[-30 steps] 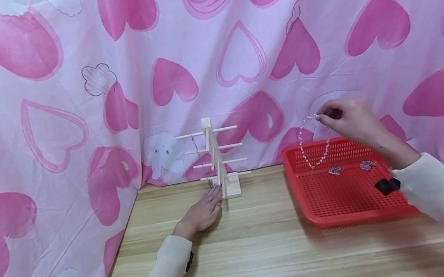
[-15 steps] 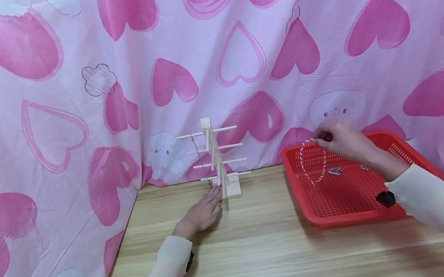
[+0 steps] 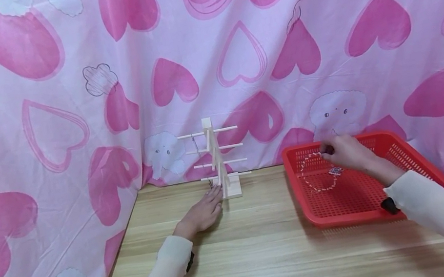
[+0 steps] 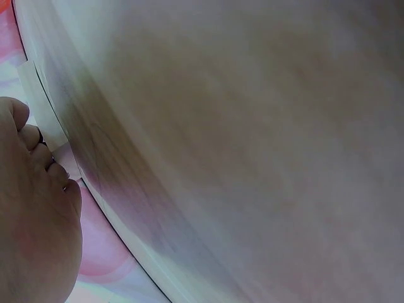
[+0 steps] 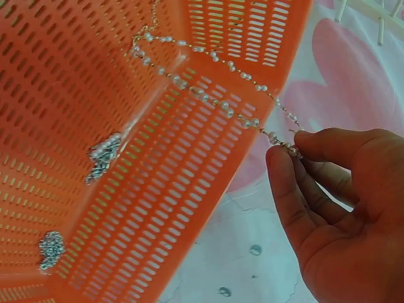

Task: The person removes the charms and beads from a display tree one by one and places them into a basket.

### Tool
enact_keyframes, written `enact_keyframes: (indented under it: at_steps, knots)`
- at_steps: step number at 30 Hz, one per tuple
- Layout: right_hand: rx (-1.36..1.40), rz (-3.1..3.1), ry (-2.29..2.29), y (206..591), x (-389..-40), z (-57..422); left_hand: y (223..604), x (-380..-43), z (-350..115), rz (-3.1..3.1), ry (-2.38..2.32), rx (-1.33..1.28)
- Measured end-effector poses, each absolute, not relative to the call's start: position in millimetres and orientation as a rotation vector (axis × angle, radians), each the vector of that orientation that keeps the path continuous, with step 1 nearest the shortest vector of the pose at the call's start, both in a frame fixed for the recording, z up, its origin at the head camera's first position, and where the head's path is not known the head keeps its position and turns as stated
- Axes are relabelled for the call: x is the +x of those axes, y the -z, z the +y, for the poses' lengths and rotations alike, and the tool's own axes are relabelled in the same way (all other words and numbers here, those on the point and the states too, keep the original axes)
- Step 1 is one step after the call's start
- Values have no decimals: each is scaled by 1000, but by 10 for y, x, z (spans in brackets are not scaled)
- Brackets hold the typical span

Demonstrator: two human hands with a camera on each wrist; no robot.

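Right hand (image 3: 347, 153) holding a white-beaded, gold-wired necklace (image 5: 225, 108) over a red perforated plastic basket (image 3: 349, 201), right side of frame.
Its grip pinches the strand between thumb and fingertips; two small silvery beaded bundles (image 5: 103, 158) lie in the basket. Near the middle, the left hand (image 3: 201, 213) rests, fingers extended, on the base of a pale wooden peg stand (image 3: 214, 154) on the wood-grain desk (image 3: 270, 258).

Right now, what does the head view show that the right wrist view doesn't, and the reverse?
Only head: the left hand, fingers at the base of the pale wooden peg stand.
Only right wrist: the lower of two silver beaded bundles.
Both: the right hand pinching the white-beaded looped necklace, the red perforated plastic basket and the upper bundle.
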State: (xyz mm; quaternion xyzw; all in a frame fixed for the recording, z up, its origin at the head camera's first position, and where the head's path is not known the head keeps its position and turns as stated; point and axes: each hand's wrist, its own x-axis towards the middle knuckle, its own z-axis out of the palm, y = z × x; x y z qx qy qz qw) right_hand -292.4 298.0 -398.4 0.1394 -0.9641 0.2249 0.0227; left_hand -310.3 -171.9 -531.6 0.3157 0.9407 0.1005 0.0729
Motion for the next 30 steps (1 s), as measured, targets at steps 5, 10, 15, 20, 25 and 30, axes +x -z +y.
enact_keyframes:
  at_steps: [5,10,15,20,25,30]
  knots:
    - [378,-3031,-676,3998,-2940,3080,5326,-3107,-1721,2832,-307,950]
    - [345,-3048,-677,4046,-2977,3226,5342,-3112,-1732,2833,-301,948]
    - [312,-3062,-645,4112,-3058,3424,5338,-3109,-1740,2832,-310,952]
    - [226,-3118,-646,4140,-3130,3621,5329,-3109,-1746,2828,-316,958]
    - [184,-3163,-607,4155,-3181,3784,5330,-3106,-1751,2831,-327,957]
    - [206,-3185,-575,4188,-3214,3930,5319,-3096,-1748,2832,-319,947]
